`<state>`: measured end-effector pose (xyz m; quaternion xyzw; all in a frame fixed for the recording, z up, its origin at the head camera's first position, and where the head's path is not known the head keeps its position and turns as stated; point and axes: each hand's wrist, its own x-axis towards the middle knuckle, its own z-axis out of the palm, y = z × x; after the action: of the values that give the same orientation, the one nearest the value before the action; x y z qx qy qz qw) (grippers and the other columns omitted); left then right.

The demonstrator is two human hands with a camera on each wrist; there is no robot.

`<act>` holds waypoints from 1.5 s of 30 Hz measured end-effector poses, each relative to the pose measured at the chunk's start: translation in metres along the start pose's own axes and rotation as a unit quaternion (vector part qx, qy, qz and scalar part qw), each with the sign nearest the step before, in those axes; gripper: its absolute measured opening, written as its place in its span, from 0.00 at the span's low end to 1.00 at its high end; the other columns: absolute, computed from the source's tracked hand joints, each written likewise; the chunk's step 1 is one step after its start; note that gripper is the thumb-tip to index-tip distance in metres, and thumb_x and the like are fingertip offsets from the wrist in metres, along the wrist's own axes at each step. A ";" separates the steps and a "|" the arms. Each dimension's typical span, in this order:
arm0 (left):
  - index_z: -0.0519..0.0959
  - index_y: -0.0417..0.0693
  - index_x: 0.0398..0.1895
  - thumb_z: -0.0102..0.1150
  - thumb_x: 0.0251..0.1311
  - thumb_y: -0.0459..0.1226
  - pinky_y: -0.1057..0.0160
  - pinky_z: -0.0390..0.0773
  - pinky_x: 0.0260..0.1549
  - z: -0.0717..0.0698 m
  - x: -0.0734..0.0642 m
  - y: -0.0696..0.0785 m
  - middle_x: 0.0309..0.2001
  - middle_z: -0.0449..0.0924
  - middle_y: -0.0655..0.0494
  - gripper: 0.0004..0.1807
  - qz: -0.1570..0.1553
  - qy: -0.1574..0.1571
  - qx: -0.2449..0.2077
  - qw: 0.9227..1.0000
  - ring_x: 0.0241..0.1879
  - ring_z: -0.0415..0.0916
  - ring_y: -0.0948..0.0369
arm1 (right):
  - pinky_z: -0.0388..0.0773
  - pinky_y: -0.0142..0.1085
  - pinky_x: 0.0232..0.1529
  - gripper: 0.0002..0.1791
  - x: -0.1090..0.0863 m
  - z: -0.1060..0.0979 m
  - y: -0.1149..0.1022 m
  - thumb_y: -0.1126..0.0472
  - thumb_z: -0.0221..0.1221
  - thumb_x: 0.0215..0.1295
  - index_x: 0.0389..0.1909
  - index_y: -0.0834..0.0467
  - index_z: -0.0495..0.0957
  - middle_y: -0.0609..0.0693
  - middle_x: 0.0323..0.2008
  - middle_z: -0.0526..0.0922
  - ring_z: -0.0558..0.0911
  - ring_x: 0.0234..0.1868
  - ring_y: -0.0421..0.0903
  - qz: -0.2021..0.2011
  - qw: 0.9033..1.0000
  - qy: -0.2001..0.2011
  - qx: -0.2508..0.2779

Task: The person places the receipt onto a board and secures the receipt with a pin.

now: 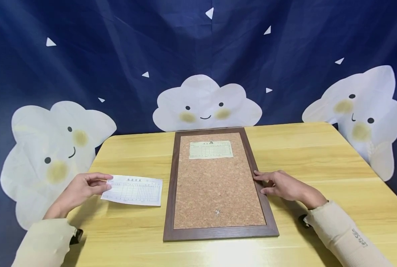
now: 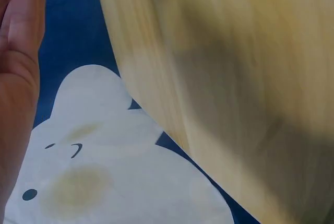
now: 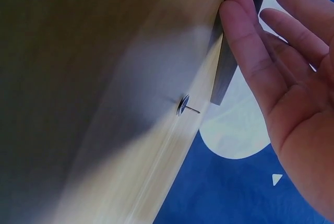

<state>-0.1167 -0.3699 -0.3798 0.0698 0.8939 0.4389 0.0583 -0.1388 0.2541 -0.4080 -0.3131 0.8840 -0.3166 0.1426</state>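
A brown-framed corkboard (image 1: 218,193) lies flat on the wooden table. A printed form slip (image 1: 212,150) is on its upper part, with a small tack (image 1: 211,141) at the slip's top edge. Another small metal tack (image 1: 217,211) shows low on the cork. Left of the board, my left hand (image 1: 81,189) pinches a second printed form (image 1: 133,191) by its left edge; that form is out of the left wrist view. My right hand (image 1: 283,185) touches the frame's right edge with extended fingers. A thumbtack (image 3: 185,106) rests on the table beside that hand, point away from the tabletop.
The light wooden table (image 1: 305,148) ends at the back against a dark blue curtain (image 1: 128,55) printed with smiling clouds. Dark devices (image 1: 76,236) are worn at both sleeve cuffs.
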 end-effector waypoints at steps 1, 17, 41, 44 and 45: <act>0.79 0.27 0.53 0.69 0.60 0.33 0.69 0.80 0.31 0.000 0.000 0.001 0.39 0.87 0.54 0.21 0.001 0.002 -0.006 1.000 0.36 0.82 0.69 | 0.74 0.31 0.29 0.27 0.000 0.000 0.000 0.68 0.65 0.65 0.63 0.72 0.73 0.72 0.67 0.65 0.74 0.26 0.35 -0.001 1.000 -0.001 0.000; 0.81 0.28 0.50 0.69 0.59 0.29 0.70 0.81 0.32 0.027 0.019 0.013 0.38 0.87 0.63 0.17 0.032 -0.009 -0.093 0.995 0.37 0.83 0.69 | 0.77 0.31 0.29 0.27 0.001 0.000 -0.001 0.69 0.65 0.64 0.63 0.73 0.72 0.73 0.68 0.64 0.79 0.31 0.36 0.010 1.000 -0.002 0.014; 0.80 0.25 0.50 0.69 0.58 0.28 0.68 0.80 0.29 0.067 0.039 0.020 0.40 0.86 0.44 0.19 0.037 -0.021 -0.094 0.995 0.36 0.82 0.68 | 0.76 0.31 0.27 0.27 0.000 0.003 -0.001 0.68 0.65 0.64 0.63 0.72 0.72 0.72 0.68 0.63 0.75 0.26 0.35 0.016 1.000 0.001 0.020; 0.80 0.24 0.51 0.69 0.58 0.28 0.69 0.79 0.29 0.069 0.042 0.021 0.40 0.86 0.45 0.19 0.035 -0.024 -0.091 0.995 0.36 0.82 0.68 | 0.74 0.30 0.24 0.28 0.000 0.003 -0.001 0.68 0.65 0.64 0.64 0.72 0.72 0.71 0.69 0.63 0.69 0.21 0.34 0.018 1.000 0.001 0.021; 0.80 0.25 0.51 0.69 0.58 0.28 0.69 0.80 0.30 0.070 0.043 0.022 0.40 0.86 0.45 0.19 0.035 -0.024 -0.089 0.995 0.37 0.82 0.68 | 0.73 0.30 0.23 0.28 0.000 0.003 -0.001 0.68 0.65 0.64 0.64 0.72 0.72 0.71 0.69 0.63 0.68 0.20 0.33 0.018 1.000 0.002 0.019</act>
<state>-0.1457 -0.2947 -0.4074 0.1059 0.8469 0.5163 0.0706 -0.1371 0.2524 -0.4093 -0.2934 0.8836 -0.3315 0.1529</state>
